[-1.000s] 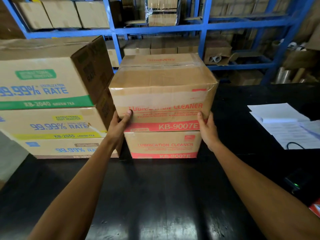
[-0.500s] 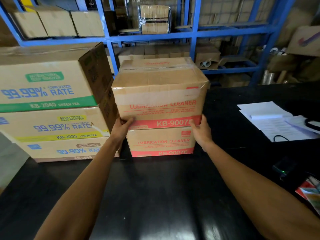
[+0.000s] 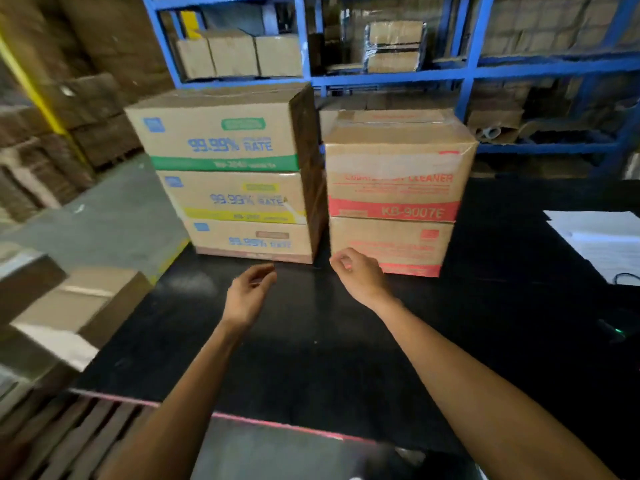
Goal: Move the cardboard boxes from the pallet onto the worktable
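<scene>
On the black worktable [image 3: 311, 348] stand two stacks of cardboard boxes. The upper red-striped cleaner box [image 3: 398, 168] sits on a lower one [image 3: 388, 244]. Left of them rise three blue-lettered boxes, topped by a green-striped box [image 3: 221, 133]. My left hand [image 3: 247, 296] hovers over the table with loosely curled fingers, holding nothing. My right hand [image 3: 360, 277] hangs just in front of the lower red box, fingers loosely curled, apart from it. A wooden pallet [image 3: 59, 441] shows at the bottom left, with a cardboard box [image 3: 69, 313] beside it.
Blue shelving [image 3: 381, 76] with more boxes stands behind the table. White papers [image 3: 602, 240] and a black cable lie at the table's right. Stacked cartons [image 3: 52, 133] fill the far left beyond a grey floor strip.
Both hands have let go of the upper red box, now resting on the lower one, and drawn back toward me. The view has swung left, showing the pallet.
</scene>
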Available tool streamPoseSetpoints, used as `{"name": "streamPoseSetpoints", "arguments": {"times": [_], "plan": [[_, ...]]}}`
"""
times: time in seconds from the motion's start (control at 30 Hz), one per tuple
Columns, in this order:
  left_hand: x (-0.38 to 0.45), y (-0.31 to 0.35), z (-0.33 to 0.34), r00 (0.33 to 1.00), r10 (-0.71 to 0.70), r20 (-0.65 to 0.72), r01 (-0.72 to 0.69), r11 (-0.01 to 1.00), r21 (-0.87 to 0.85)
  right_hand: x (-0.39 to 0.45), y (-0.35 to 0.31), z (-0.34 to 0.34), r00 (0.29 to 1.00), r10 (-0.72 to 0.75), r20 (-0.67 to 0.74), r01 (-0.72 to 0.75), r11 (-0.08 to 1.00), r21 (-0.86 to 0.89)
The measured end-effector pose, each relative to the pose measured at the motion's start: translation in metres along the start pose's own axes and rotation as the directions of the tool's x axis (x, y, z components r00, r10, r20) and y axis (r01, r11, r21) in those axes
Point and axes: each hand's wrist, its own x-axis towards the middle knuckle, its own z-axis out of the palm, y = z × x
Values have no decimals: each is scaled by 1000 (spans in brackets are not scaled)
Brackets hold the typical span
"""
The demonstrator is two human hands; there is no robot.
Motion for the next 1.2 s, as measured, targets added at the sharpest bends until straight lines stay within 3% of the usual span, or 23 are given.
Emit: {"name": "streamPoseSetpoints", "arguments": {"times": [0.23,0.57,0.83,1.2], "plan": [[-104,-62,-130,954,-166,-249,159,986,-49,-60,-87,132,961,-133,241,120,991,66],[-197,-178,-324,710,-445,-545,354,895,-271,-105,-219,351,754,-287,590,259,957,134],[-229,-310,-532,598,-611,-519,434,791,-431,-116,-351,589,585,-259,769,286,953,103],[-186,-452,-730,470,-740,-482,549,672,-497,-72,-485,826,439,-181,880,337,941,25]]}}
